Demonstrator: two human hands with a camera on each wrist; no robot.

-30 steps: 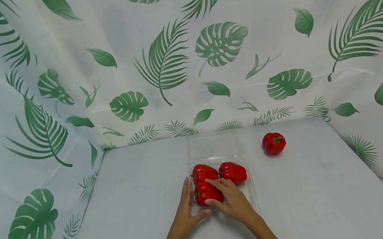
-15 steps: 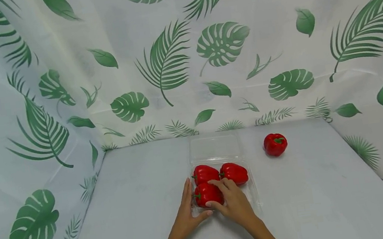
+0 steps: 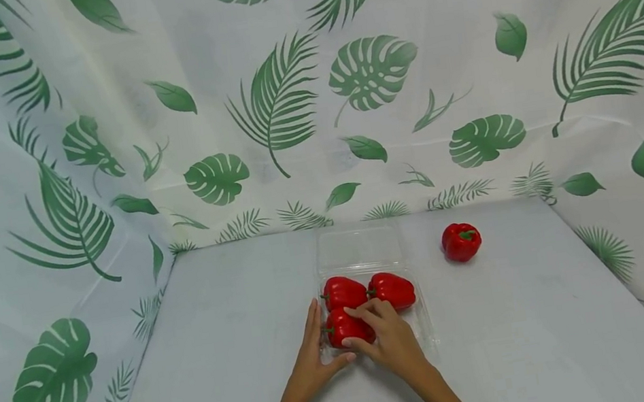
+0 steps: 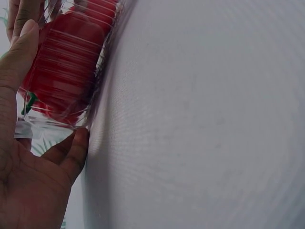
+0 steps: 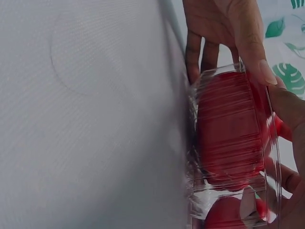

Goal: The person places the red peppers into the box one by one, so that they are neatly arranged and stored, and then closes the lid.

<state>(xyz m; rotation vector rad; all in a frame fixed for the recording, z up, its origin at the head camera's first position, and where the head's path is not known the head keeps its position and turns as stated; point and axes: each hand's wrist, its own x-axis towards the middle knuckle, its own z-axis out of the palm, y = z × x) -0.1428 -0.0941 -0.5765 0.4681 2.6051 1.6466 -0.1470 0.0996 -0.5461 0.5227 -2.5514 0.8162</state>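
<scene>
A clear plastic clamshell container (image 3: 428, 323) stands on the table with its lid (image 3: 359, 247) laid back behind it. Inside it are a back-left red bell pepper (image 3: 342, 291), a back-right red bell pepper (image 3: 395, 289) and a front-left one (image 3: 338, 328). My right hand (image 3: 398, 345) pinches the front-left pepper between thumb and fingers, its green stem toward the left. My left hand (image 3: 307, 368) holds the container's front-left corner, fingers along the side and thumb at the front rim. The left wrist view shows its fingertips (image 4: 81, 138) low against the plastic wall.
Another red bell pepper (image 3: 461, 242) sits on the white table (image 3: 537, 322) to the back right, outside the container. A leaf-patterned curtain (image 3: 307, 93) hangs behind the table and along its left and right sides.
Hardly anything differs. The right hand and the front-left pepper in it have shifted very slightly left and toward the person. The left hand and the container stay in place.
</scene>
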